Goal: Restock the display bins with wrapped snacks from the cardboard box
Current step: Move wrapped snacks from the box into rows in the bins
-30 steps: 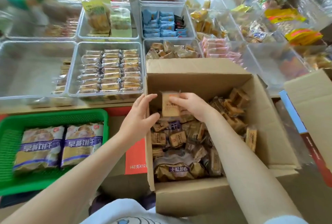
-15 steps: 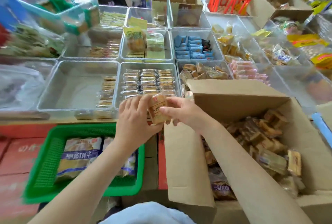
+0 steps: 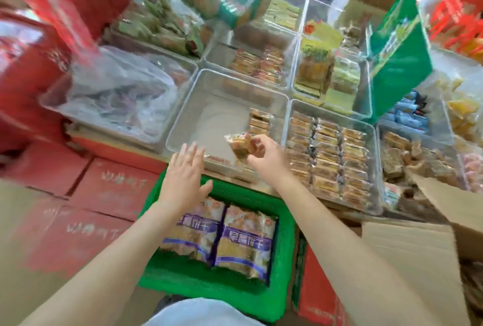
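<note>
Where the clear bin point(image 3: 209, 95) gapes: wrapped snack point(image 3: 239, 146) pinched in right hand point(image 3: 269, 158) fingers, left hand point(image 3: 183, 176) splayed.

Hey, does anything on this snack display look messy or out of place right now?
One thing: the clear bin at the left holds crumpled plastic wrap rather than neat rows of snacks like the bins beside it. Otherwise nothing looks spilled or damaged, though the picture is blurry.

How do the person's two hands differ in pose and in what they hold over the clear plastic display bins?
The right hand has its fingers curled round a small clear-wrapped snack, while the left hand holds nothing. The left hand's fingers are straight and spread, palm down; the right hand's pinch. The right hand is above the near edge of the mostly empty clear plastic bin; the left hand is nearer the green plastic basket. Both are bare and reach forward.
</note>
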### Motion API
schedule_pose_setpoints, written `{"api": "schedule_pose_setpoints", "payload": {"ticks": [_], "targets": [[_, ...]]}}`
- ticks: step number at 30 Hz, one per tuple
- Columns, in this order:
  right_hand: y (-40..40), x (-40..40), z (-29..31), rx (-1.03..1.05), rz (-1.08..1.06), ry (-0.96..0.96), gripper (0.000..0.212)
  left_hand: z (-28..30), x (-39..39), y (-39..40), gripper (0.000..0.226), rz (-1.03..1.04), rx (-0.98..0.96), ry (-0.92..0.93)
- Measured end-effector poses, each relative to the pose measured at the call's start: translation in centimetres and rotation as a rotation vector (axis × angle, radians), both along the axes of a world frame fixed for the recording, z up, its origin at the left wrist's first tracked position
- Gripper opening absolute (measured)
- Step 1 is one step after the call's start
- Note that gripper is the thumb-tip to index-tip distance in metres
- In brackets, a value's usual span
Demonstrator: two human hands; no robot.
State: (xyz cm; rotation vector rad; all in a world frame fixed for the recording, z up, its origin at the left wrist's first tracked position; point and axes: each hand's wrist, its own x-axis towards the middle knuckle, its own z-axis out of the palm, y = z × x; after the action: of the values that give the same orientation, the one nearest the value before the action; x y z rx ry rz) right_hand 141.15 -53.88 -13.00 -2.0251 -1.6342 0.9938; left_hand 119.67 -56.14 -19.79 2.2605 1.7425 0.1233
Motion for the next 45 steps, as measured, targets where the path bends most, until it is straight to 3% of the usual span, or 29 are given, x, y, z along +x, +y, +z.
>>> {"api": "schedule_pose_setpoints", "payload": {"ticks": [5,9,13,19,23,27,32,41,45], "targets": [[5.4,-3.8,-4.1,-0.016,-0.015,-0.051,0.035,-2.3,-2.4,2.8,0.083,-0.117,-0.077,0.217],[7.5,-5.0,-7.0,-0.076,0.135,-0.328,0.034,-4.1,-2.9,2.9,0.085,-0.130,-0.005,0.181],[8.1,-5.6,-8.4,-0.176,0.419,-0.545,0.028,-5.2,-2.8,3.1,0.100,-0.122,0.038,0.133],[9.0,-5.8,-8.7,-0.300,0.568,-0.639,0.035,-5.2,-2.4,2.8,0.098,-0.092,0.023,0.156],[8.0,-5.3,-6.6,-0.331,0.475,-0.486,0.032,-3.5,-2.0,2.9,0.087,-0.106,-0.100,0.234],[4.1,-3.4,-3.5,-0.128,0.235,-0.251,0.029,-0.5,-1.0,3.3,0.072,-0.103,-0.166,0.274],[-4.6,2.3,1.3,-0.014,0.076,-0.062,0.022,4.6,4.5,1.0,0.044,-0.227,-0.254,-0.070],[-19.8,20.9,8.4,0.429,-0.480,-0.063,0.021,10.1,22.7,-10.9,0.028,-0.483,-0.426,-0.308],[-26.0,30.3,8.2,0.396,-0.580,-0.042,0.021,10.2,31.6,-17.1,0.037,-0.424,-0.421,-0.498]]}}
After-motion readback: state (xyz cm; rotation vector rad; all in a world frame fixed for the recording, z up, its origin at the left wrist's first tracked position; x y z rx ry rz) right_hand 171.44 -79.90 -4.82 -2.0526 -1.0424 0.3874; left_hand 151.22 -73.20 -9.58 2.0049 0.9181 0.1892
